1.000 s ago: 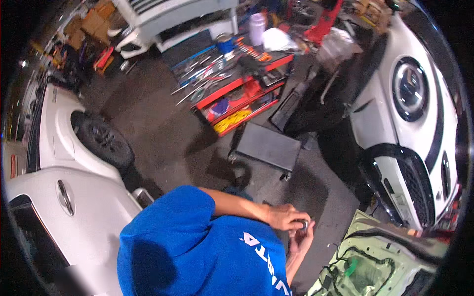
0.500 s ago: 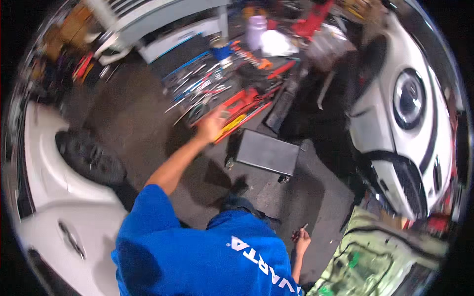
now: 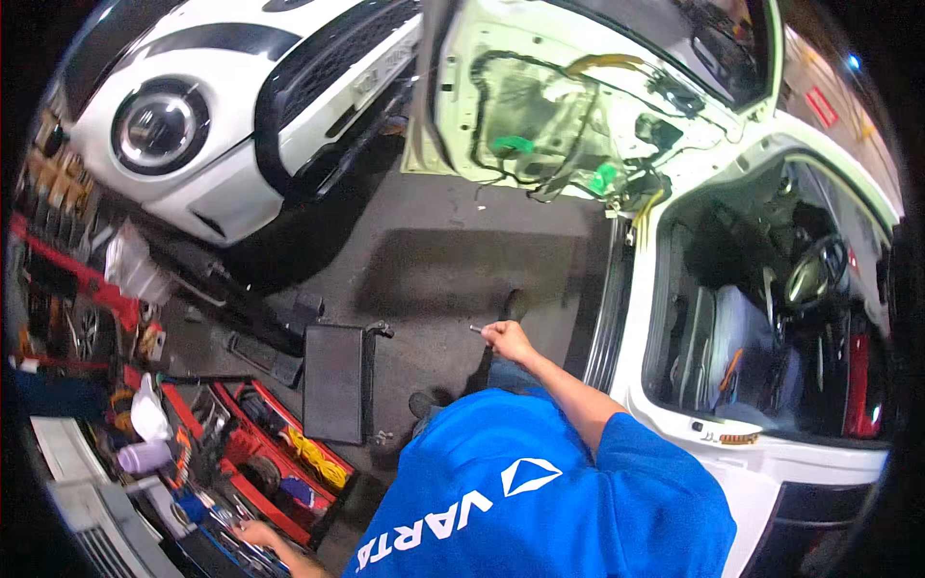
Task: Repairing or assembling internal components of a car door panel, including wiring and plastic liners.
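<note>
My right hand (image 3: 509, 341) is out in front of my blue shirt above the dark floor, fingers pinched round a short, thin metal piece (image 3: 476, 328); its exact kind is too small to tell. At the lower left, my left hand (image 3: 256, 534) is over a tray of loose metal hand tools (image 3: 229, 515), touching or just above them. Its fingertips blur into the tools, so any grip is hidden. Beside it stands an open red toolbox (image 3: 252, 482) with yellow cord (image 3: 316, 457) in one compartment.
A black flat-topped rolling stool (image 3: 333, 385) stands beside the toolbox. To the right is a white car with an open doorway (image 3: 626, 318); its stripped door (image 3: 540, 125) swings out ahead. Another white car's front (image 3: 222, 183) is at upper left. A purple bottle (image 3: 145, 457) stands near the tools.
My view has turned right, bringing the stripped door and open car to the fore. My left hand has gone from the red toolbox to the loose tools. My right hand still holds the small piece.
</note>
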A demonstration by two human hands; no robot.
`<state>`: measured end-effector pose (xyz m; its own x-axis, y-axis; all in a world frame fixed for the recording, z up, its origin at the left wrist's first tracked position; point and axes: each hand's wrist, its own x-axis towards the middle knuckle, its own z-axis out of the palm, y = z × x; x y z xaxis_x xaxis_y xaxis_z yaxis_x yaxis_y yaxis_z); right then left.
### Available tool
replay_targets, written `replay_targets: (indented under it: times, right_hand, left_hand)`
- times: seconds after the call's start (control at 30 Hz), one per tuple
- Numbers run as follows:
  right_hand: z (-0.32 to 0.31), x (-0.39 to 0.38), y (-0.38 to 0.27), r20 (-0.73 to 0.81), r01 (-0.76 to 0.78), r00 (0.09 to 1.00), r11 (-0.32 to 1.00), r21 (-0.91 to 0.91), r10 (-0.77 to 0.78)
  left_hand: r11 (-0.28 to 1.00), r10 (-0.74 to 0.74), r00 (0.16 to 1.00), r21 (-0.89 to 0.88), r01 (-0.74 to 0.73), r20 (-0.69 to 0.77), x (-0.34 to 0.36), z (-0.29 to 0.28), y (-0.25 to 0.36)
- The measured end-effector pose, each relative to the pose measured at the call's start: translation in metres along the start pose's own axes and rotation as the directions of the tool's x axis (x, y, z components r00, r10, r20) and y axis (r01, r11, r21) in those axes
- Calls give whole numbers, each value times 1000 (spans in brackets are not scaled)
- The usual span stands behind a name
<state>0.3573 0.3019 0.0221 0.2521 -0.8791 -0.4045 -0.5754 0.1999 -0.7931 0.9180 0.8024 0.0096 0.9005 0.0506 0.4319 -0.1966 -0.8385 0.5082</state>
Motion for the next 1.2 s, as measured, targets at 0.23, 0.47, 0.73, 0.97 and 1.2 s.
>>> replay_targets:
  times: [0.23,0.47,0.73,0.97,1.2]
  right_hand:
    - [-45,67,5,349,-462,881,423,780,319]
    - [-107,101,3,541,-302,840,789,536,-46]
    - [-182,192,-9,335,108,902,893,436,-273]
    - [-259,296,-12,-176,549,836,791,269,-520]
    - [-321,342,20,-583,403,812,744,533,-21]
  left_hand:
    - [697,401,708,-695,176,582,-183,162,334]
    - [518,803,-57,-647,560,593,-420,143,737]
    - [618,644,-412,-122,777,645,-580,226,969]
    - [688,564,-666,167,706,489,-646,219,981]
    - [782,608,-669,-465,414,428,-674,197,991]
